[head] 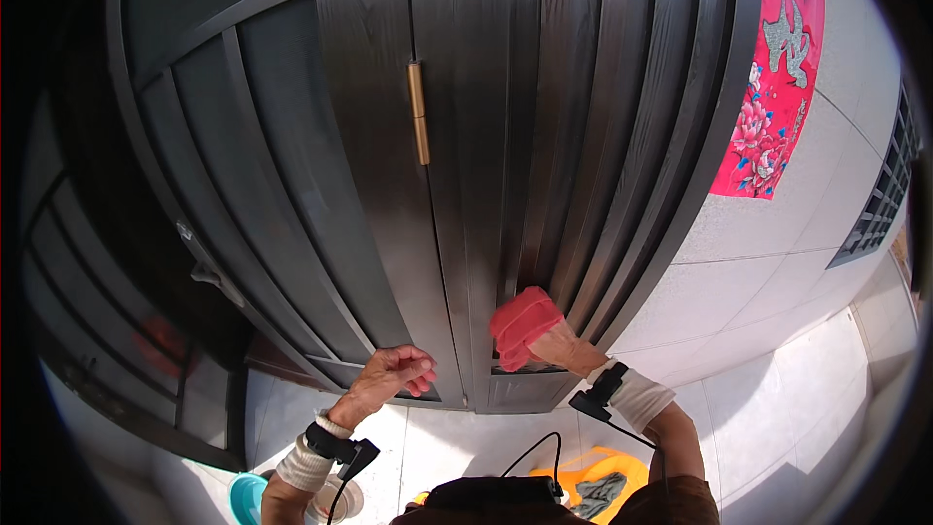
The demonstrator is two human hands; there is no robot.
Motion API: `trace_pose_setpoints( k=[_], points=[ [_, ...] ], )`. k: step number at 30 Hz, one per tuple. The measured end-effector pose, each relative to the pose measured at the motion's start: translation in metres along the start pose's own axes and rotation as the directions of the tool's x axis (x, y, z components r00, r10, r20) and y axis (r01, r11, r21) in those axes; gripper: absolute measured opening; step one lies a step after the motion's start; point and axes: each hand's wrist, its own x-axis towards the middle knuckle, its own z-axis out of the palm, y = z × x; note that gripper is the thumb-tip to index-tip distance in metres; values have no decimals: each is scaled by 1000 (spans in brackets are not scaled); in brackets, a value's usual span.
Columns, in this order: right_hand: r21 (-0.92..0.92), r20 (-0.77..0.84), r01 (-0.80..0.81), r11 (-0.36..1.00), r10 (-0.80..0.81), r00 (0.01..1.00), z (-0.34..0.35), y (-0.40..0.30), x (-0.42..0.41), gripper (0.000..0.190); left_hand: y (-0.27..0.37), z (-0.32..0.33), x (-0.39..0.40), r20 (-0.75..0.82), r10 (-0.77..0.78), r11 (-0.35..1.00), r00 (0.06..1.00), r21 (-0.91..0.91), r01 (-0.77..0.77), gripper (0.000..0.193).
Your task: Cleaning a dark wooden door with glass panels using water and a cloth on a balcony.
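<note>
My right hand [555,343] is pressing a folded red cloth [526,324] against the lower part of the dark slatted door panel [525,160]. Its fingers are mostly hidden by the cloth. To the left, my left hand [408,372] hovers in front of the door frame with its fingers loosely curled and nothing visible in them. Black straps with small cabled devices sit over light cuffs on both wrists. A brass-coloured hinge [418,113] joins the door parts above the hands.
A dark metal screen door [291,131] stands at the left. The tiled wall [758,248] at right carries a red paper banner [776,73] and a grated window [878,189]. On the floor are a teal basin [248,497], a metal bowl [348,502] and an orange object [627,470] with a grey cloth [599,496].
</note>
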Motion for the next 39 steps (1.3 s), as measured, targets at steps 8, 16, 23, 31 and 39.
trace_pose_setpoints(
  k=[8, 16, 23, 31, 39],
  points=[
    [-374, -654, -530, 761, 189, 733, -344, 93, 148, 45, 30, 10, 10, -9, 55, 998, 998, 34, -54, 19],
    [-525, -784, -485, 699, -174, 596, -248, 103, 181, 54, 20, 18, 40, 41, 23, 996, 999, 81, -26, 21],
    [-495, -230, -219, 841, 117, 966, -57, 44, 52, 37, 6, 17, 46, 15, 10, 999, 1000, 37, -10, 20],
    [366, 92, -444, 818, 443, 892, 0, 1, -31, 44, 32, 75, 71, 128, 99, 994, 987, 27, -104, 22],
    [21, -525, -327, 945, 289, 801, -205, 38, 69, 43, 55, 73, 78, 77, 143, 989, 987, 18, -145, 21]
  ],
)
